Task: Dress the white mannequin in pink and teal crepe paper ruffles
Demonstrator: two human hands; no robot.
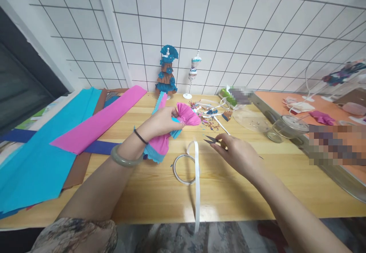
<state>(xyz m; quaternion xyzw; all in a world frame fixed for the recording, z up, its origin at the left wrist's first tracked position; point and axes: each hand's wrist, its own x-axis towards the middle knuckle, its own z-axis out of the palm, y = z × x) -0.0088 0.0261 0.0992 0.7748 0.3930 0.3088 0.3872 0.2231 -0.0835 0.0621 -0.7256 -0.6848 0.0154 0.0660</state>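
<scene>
On the left of the wooden table (234, 195), a broad blue crepe-paper sheet (42, 153) lies over a brown sheet (77, 169), with a folded pink sheet (100, 119) across the top. Next comes the left hand (167, 121), its grip pinched on a pink-and-blue crepe-paper piece (160, 146), raised over the middle of the table; a pleated pink fan (188, 114) spreads beyond the fingers. Behind it, near the tiled wall, stands a figure in a tiered blue-and-brown paper dress (166, 71), and right of that a small dress-form on a white stand (193, 70). Nearer the front lies a tape roll (175, 173), with a white strip (197, 188) beside it. Paper scraps (211, 123) are strewn farther back. The right hand's (233, 148) grip is closed around scissors (211, 140), blades slightly parted. At the back is a green packet (228, 97), its contents hidden. Farther right, a shallow clear dish (241, 120) holds a few tiny pieces. Beside it is a clear round container (281, 129); what it holds cannot be told. At far right, a crumpled magenta paper (322, 117) rests on an orange surface (273, 99).
</scene>
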